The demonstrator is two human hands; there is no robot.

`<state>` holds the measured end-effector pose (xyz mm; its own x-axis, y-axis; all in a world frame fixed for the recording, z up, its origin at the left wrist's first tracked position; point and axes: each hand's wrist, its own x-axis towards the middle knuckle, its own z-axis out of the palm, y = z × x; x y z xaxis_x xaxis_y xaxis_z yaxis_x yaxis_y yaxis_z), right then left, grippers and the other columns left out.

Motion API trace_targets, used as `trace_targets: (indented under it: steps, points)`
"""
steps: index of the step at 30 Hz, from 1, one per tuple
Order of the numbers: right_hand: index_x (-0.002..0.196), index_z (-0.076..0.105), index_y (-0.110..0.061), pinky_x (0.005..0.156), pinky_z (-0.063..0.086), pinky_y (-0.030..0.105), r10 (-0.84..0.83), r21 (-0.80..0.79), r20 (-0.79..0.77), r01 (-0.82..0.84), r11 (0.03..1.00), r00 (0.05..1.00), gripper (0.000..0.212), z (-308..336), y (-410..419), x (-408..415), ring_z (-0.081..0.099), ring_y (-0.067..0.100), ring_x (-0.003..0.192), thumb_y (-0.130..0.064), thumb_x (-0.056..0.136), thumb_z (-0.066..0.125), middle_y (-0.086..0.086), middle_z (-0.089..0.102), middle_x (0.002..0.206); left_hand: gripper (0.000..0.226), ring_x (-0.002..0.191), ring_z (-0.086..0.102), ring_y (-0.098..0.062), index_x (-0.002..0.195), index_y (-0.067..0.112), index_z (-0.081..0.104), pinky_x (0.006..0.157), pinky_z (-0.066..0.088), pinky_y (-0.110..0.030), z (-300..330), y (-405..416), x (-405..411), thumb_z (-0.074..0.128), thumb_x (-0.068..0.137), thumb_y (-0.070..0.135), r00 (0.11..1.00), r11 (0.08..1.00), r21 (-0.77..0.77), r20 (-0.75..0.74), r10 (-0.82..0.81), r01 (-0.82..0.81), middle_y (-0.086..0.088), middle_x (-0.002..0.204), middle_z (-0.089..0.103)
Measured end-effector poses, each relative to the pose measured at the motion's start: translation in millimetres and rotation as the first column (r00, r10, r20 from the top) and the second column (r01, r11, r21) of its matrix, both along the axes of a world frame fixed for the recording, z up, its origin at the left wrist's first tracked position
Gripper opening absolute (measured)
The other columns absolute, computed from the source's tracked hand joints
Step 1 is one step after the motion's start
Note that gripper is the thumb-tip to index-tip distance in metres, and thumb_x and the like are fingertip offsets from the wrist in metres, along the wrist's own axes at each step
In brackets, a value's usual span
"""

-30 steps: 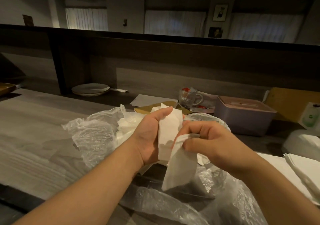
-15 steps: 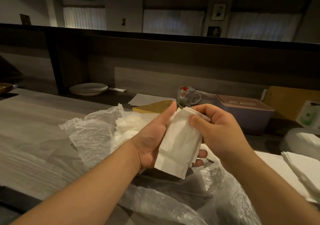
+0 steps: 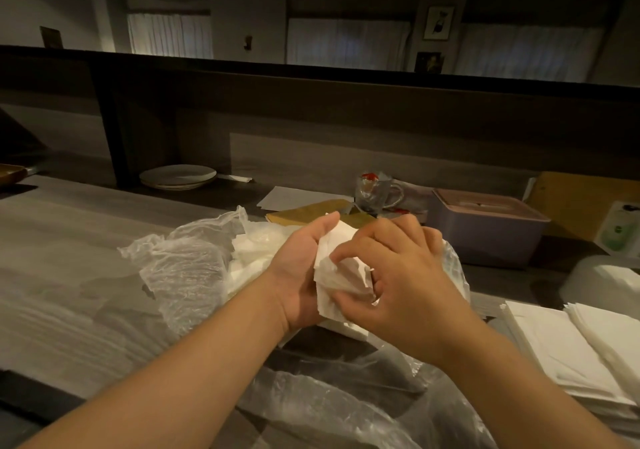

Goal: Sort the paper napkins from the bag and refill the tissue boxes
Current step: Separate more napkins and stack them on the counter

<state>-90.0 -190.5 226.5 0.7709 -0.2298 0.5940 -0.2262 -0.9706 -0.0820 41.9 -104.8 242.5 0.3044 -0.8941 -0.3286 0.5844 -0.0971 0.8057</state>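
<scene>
Both hands over the crinkled clear plastic bag (image 3: 180,268) on the grey wood-grain counter (image 3: 62,275). Left hand (image 3: 301,272) palm-up, fingers curled round a small wad of white paper napkins (image 3: 332,275), thumb up on the far edge. Right hand (image 3: 401,282) on top, fingertips pinching/pressing the top napkin, so both are grasping the same wad, neither slack. Wad's long axis runs roughly near-to-far along the left palm.

Key relation: flat stack of sorted white napkins (image 3: 561,344) lies to the right and nearer the camera, on the right hand's side, so likely that hand carries the next sheet over. Lilac lidded plastic tissue box (image 3: 485,237) sits further back-right, lid on, slot up. More loose napkins in bag (image 3: 249,258), just left of the wad.
</scene>
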Motion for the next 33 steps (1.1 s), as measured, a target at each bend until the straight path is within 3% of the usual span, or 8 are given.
trace_targets:
  steps: [3, 7, 9, 16, 25, 30, 33]
  points:
    - [0.114, 0.059, -0.044, 0.100, 0.020, 0.033, -0.021, -0.054, 0.020, 0.022, 0.998, 1.000, 0.030, -2, -1, 2, 0.035, 0.008, 0.113, -0.045, 0.084, 0.065, -0.022, 0.053, 0.118, 0.052, 0.086, 0.074, -0.029, 0.126, 0.022, 0.067, 0.076, 0.061, -0.044, -1, -2, 2, 0.051, 0.097, 0.062, 1.000, 1.000, 0.013, -0.002, 0.000, 0.000, -0.013, 0.099, 0.077]
    - [0.100, 0.069, -0.037, 0.095, 0.031, 0.038, 0.000, -0.081, 0.124, 0.010, 0.997, 0.992, 0.015, -2, 1, 3, 0.042, 0.006, 0.102, -0.036, 0.085, 0.066, -0.018, 0.063, 0.104, 0.046, 0.067, 0.074, -0.025, 0.118, 0.022, 0.066, 0.068, 0.062, -0.037, 0, -2, 2, 0.050, 0.097, 0.059, 1.000, 1.000, -0.003, -0.008, 0.010, -0.010, -0.012, 0.083, 0.075]
    - [0.095, 0.071, -0.036, 0.095, 0.034, 0.037, 0.015, -0.064, 0.142, -0.005, 0.998, 0.990, 0.013, -1, 1, 1, 0.045, 0.007, 0.099, -0.035, 0.082, 0.068, -0.019, 0.064, 0.100, 0.047, 0.067, 0.073, -0.025, 0.121, 0.021, 0.065, 0.067, 0.060, -0.036, 0, -3, 3, 0.049, 0.097, 0.059, 0.999, 1.000, -0.017, -0.030, 0.013, -0.014, -0.012, 0.081, 0.074]
    - [0.095, 0.067, -0.042, 0.103, 0.026, 0.028, 0.131, 0.063, -0.100, -0.125, 0.990, 0.986, 0.013, 10, 4, -4, 0.039, -0.002, 0.101, -0.042, 0.084, 0.060, -0.029, 0.058, 0.101, 0.044, 0.066, 0.072, -0.027, 0.119, 0.020, 0.065, 0.069, 0.060, -0.036, 0, -2, 6, 0.053, 0.097, 0.056, 0.994, 0.997, -0.055, -0.102, 0.042, -0.048, -0.013, 0.080, 0.073]
    - [0.095, 0.065, -0.040, 0.101, 0.027, 0.021, 0.164, 0.075, -0.160, -0.153, 0.985, 0.973, 0.015, 10, 2, -7, 0.039, -0.001, 0.110, -0.041, 0.080, 0.062, -0.030, 0.051, 0.100, 0.053, 0.082, 0.068, -0.026, 0.129, 0.020, 0.063, 0.072, 0.059, -0.038, -3, -3, 10, 0.053, 0.095, 0.059, 0.989, 0.998, -0.054, -0.144, 0.023, -0.031, -0.014, 0.091, 0.072]
    - [0.119, 0.044, -0.049, 0.106, 0.020, 0.027, 0.121, 0.026, -0.291, -0.119, 0.993, 0.949, 0.047, 13, 6, -6, 0.022, 0.002, 0.111, -0.057, 0.081, 0.072, -0.029, 0.033, 0.121, 0.055, 0.078, 0.071, -0.030, 0.127, 0.015, 0.064, 0.069, 0.062, -0.040, -2, -1, 10, 0.050, 0.097, 0.058, 0.982, 0.997, -0.073, -0.188, -0.013, -0.001, -0.016, 0.091, 0.072]
    - [0.114, 0.050, -0.045, 0.102, 0.026, 0.031, 0.126, -0.059, -0.173, -0.138, 0.989, 0.977, 0.031, 8, 4, -2, 0.028, 0.005, 0.109, -0.046, 0.087, 0.065, -0.025, 0.040, 0.117, 0.054, 0.082, 0.070, -0.028, 0.133, 0.018, 0.062, 0.073, 0.061, -0.040, -1, 0, 10, 0.053, 0.096, 0.057, 0.976, 0.998, -0.066, -0.220, 0.001, -0.016, -0.014, 0.093, 0.071]
